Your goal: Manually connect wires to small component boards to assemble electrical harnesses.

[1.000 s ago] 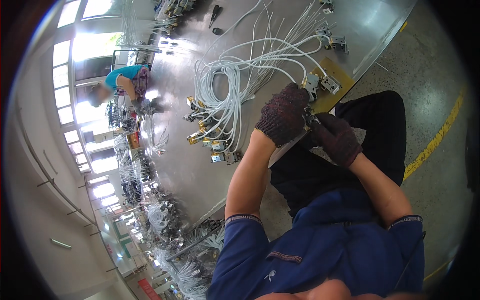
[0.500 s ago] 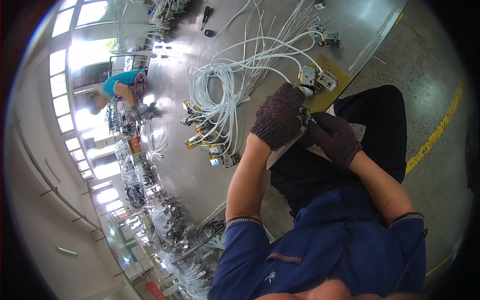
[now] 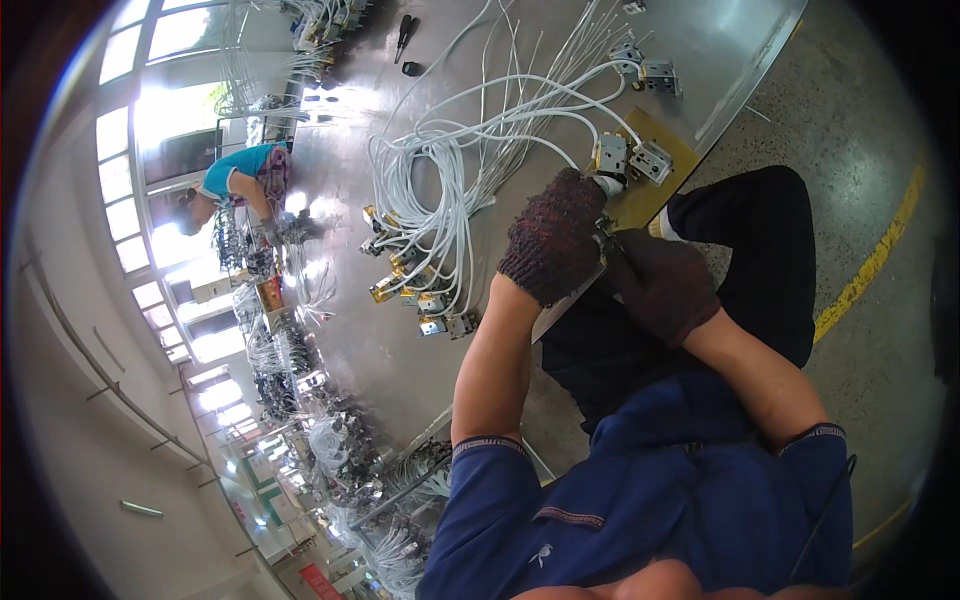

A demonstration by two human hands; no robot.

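1. Your left hand [image 3: 556, 235], in a dark knit glove, sits at the near edge of the grey worktable [image 3: 400, 330], fingers curled down and clenched over something small; what it grips is hidden under the glove.
2. Your right hand [image 3: 660, 285], also gloved, lies just right of the left and touches it at the fingertips. Fingers look closed; whether they pinch anything, you cannot tell from this view.
3. A small metal connector block [image 3: 612, 158] with a white cable end lies just beyond your left fingertips, touching or nearly so. A second block [image 3: 651, 162] sits beside it to the right, on a yellow patch of table.
4. The white cable bundle [image 3: 450, 190] coils to the left and far side of your left hand, its brass-coloured terminals [image 3: 400, 285] spread at the near left.
5. Far left, another person in a teal top [image 3: 235, 175] bends over the table.
6. A screwdriver [image 3: 402, 35] lies at the far end.
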